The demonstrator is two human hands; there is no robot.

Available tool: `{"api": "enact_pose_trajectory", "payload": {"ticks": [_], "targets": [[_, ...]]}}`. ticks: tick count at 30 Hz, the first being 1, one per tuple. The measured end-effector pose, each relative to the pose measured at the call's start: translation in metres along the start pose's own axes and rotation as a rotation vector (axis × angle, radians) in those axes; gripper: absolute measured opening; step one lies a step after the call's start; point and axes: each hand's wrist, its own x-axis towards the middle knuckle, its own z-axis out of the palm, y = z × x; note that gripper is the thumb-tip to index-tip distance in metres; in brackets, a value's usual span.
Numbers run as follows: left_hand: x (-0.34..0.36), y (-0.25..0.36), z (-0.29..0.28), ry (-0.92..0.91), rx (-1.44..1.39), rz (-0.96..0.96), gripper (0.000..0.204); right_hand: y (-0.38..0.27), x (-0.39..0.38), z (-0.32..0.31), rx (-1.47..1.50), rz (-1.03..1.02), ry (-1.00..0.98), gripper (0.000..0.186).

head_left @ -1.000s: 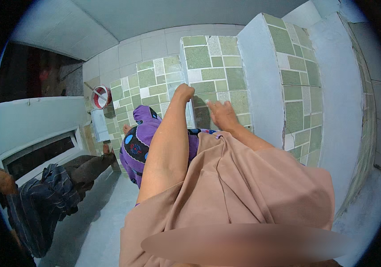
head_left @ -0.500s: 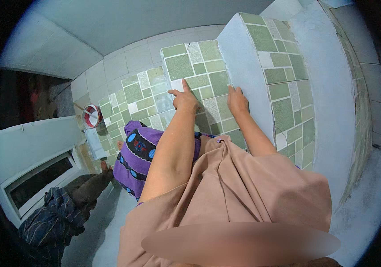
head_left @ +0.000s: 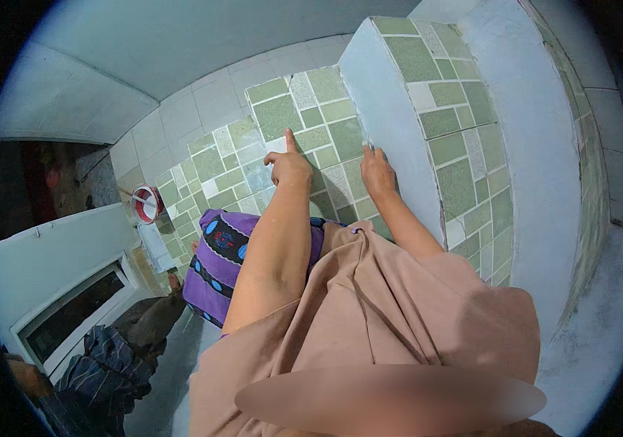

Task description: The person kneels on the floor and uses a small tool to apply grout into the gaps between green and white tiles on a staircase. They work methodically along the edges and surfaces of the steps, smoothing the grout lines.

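My left hand (head_left: 287,167) reaches over the green-and-white tiled step (head_left: 276,115). Its index finger is stretched forward over a large green tile, the thumb stands off to the side, and nothing is in it. Whether the fingertip touches the tile I cannot tell. Farther right, my right hand (head_left: 378,173) rests at the same step, close to the pale riser (head_left: 391,95). Its fingers point forward with the tips slightly apart, and I see no object in them. Purple patterned cloth (head_left: 213,280) covers my legs beside my left forearm.
Another tiled step (head_left: 464,175) rises to the right. Lower steps run down left toward a red-and-white bucket (head_left: 146,205) with a handle. At lower left is another person in dark striped clothing (head_left: 104,371), beside a white-framed window (head_left: 71,313). A grey wall stands beyond the steps.
The view has shifted slightly, moving the steps leftward. My left index finger has straightened and moved a little forward, off the small white tile. An arm of the other person shows at lower left.
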Motion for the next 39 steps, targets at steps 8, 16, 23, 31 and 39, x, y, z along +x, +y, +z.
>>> {"api": "enact_pose_trajectory", "payload": {"ticks": [8, 16, 23, 31, 39], "targets": [[-0.003, 0.001, 0.000, 0.010, 0.029, 0.030, 0.116, 0.001, 0.001, 0.004, 0.019, -0.010, -0.003, 0.023], [0.011, -0.001, 0.011, 0.050, 0.019, 0.014, 0.114, -0.005, 0.011, 0.004, 0.028, -0.068, 0.154, 0.026], [0.014, 0.003, 0.013, 0.046, 0.063, -0.100, 0.138, -0.009, 0.024, 0.006, 0.055, -0.059, 0.118, 0.029], [0.010, 0.004, 0.005, -0.020, 0.002, -0.072, 0.124, -0.015, 0.022, 0.005, 0.041, -0.013, -0.098, 0.030], [0.014, -0.001, 0.007, 0.011, 0.087, 0.025, 0.129, -0.017, 0.031, 0.008, 0.032, -0.021, -0.016, 0.029]]}}
